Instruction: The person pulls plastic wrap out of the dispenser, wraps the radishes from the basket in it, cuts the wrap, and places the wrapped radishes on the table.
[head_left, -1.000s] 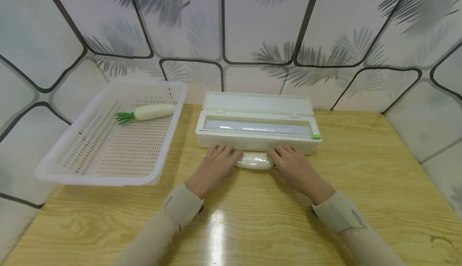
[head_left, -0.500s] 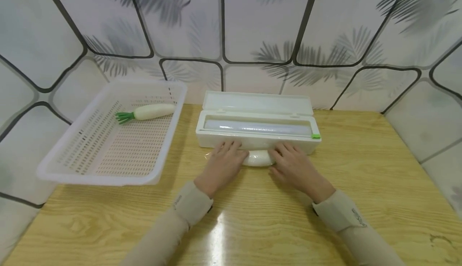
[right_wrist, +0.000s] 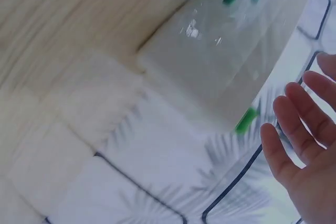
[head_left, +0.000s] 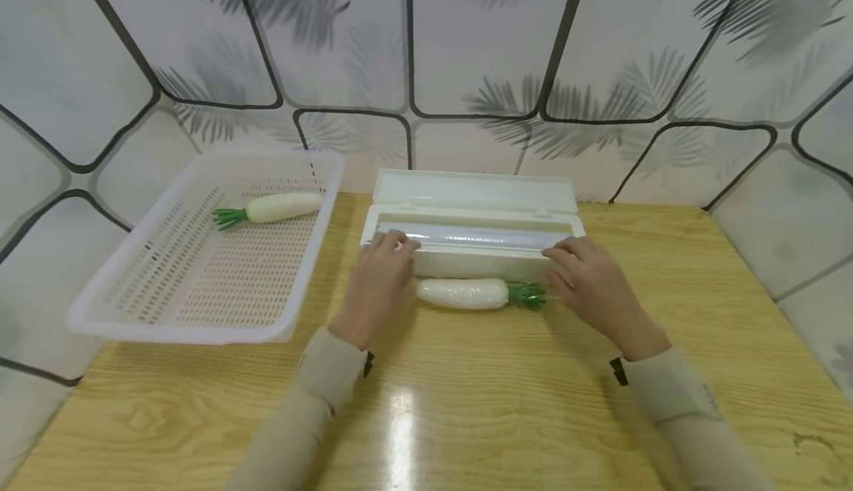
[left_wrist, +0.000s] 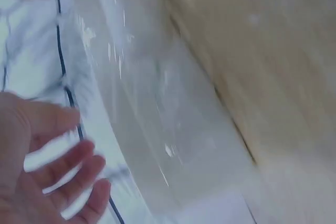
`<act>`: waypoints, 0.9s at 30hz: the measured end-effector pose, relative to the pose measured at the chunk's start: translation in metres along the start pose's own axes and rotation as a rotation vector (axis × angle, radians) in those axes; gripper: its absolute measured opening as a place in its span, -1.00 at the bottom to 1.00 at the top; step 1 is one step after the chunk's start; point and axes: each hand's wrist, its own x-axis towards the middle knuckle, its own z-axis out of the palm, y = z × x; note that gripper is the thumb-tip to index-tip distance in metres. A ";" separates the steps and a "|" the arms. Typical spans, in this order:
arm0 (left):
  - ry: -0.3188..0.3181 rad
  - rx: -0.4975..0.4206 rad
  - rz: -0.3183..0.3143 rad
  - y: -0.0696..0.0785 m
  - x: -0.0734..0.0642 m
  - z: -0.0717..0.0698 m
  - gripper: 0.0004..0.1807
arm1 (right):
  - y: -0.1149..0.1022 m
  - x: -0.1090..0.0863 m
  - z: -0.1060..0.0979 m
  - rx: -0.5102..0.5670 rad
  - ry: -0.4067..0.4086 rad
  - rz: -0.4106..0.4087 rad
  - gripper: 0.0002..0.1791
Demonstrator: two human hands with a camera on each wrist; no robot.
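Note:
A white radish with green leaves [head_left: 463,294], wrapped in clear glossy film, lies on the table against the front of a white cling film dispenser [head_left: 483,263]. Its lid [head_left: 473,189] is raised, and a film roll [head_left: 466,235] sits inside. My left hand [head_left: 378,280] is over the dispenser's front left end, its loosely bent fingers apart from the box in the left wrist view. At the front right end is my right hand [head_left: 593,287]. The right wrist view shows its fingers [right_wrist: 294,116] spread and relaxed, holding nothing visible. Clear film covers the dispenser's front.
To the left stands a white perforated plastic basket [head_left: 293,284] with another white radish [head_left: 283,207] in it. A patterned wall [head_left: 493,39] rises behind the wooden table [head_left: 480,417]. In the right wrist view, a green slider [right_wrist: 246,120] sits at the dispenser's end.
Both hands have let go of the wrapped radish, parted and risen to the dispenser's front edge. The radish now shows whole, leaves to the right.

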 end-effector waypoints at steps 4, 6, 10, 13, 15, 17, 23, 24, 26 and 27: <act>0.004 -0.165 -0.294 -0.021 -0.002 -0.008 -0.65 | 0.019 -0.007 -0.012 -0.023 0.051 0.104 -0.69; -0.055 -0.282 -0.444 -0.028 -0.004 -0.010 -0.57 | 0.026 -0.011 -0.015 -0.022 0.060 0.152 -0.69; -0.170 -0.483 -0.620 -0.038 -0.007 -0.011 -0.46 | 0.037 -0.018 -0.017 -0.011 0.065 0.211 -0.70; -0.180 -0.555 -0.626 -0.042 -0.009 -0.010 -0.46 | 0.042 -0.021 -0.016 0.002 0.071 0.223 -0.69; -0.157 -0.554 -0.609 -0.043 -0.010 -0.009 -0.48 | 0.044 -0.022 -0.015 0.020 0.075 0.222 -0.68; -0.134 -0.544 -0.597 -0.044 -0.011 -0.009 -0.52 | 0.046 -0.023 -0.013 0.044 0.072 0.214 -0.67; -0.100 -0.527 -0.592 -0.048 -0.014 -0.005 -0.57 | 0.051 -0.023 -0.011 0.107 0.056 0.174 -0.71; -0.095 -0.527 -0.594 -0.049 -0.014 -0.004 -0.57 | 0.052 -0.023 -0.011 0.107 0.055 0.165 -0.72; -0.083 -0.538 -0.600 -0.050 -0.015 -0.003 -0.58 | 0.054 -0.021 -0.011 0.103 0.049 0.142 -0.72; -0.078 -0.538 -0.604 -0.050 -0.015 -0.003 -0.58 | 0.054 -0.020 -0.010 0.105 0.042 0.130 -0.72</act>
